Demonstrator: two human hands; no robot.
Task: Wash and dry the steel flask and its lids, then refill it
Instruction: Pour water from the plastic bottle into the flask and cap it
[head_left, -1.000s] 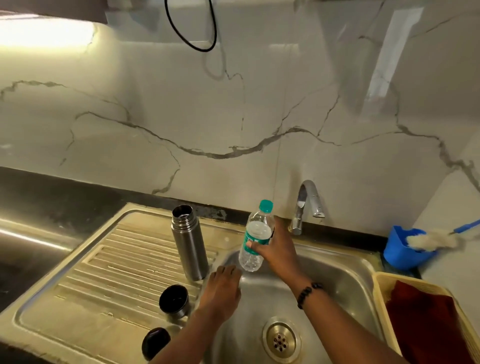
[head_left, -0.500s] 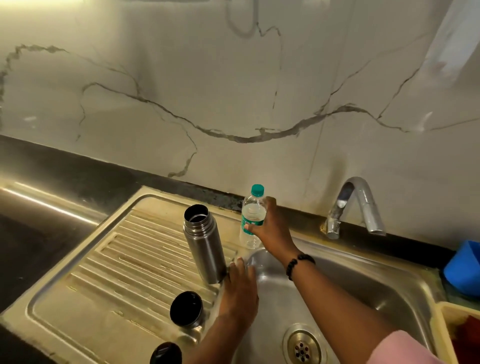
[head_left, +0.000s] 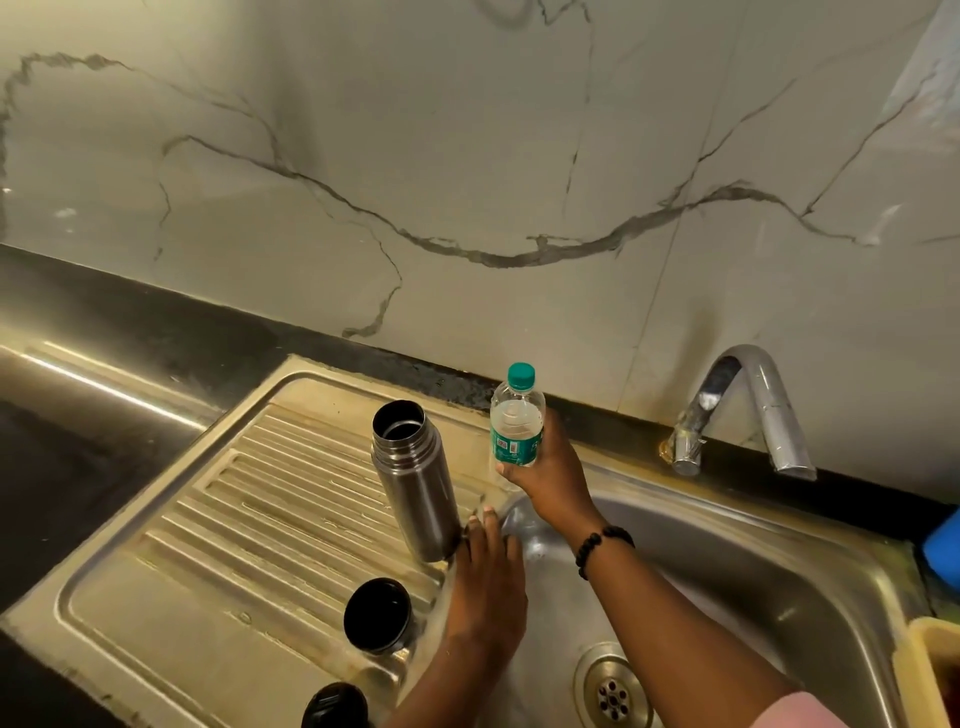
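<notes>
My right hand grips a clear plastic water bottle round its lower half, fingers curled over the green label; the bottle stands upright, its green cap on, and I see clear water inside, though I cannot tell the level; my left hand lies flat with straight fingers on the rim between drainboard and sink basin, holding nothing; just left of its fingertips the steel flask stands uncapped on the ribbed drainboard, mouth open, the interior dark, contents I cannot tell; near my left wrist, further left, a black lid cup sits mouth up, dark inside; a second black lid lies below it at the frame edge; the tap stands beyond my right hand.
</notes>
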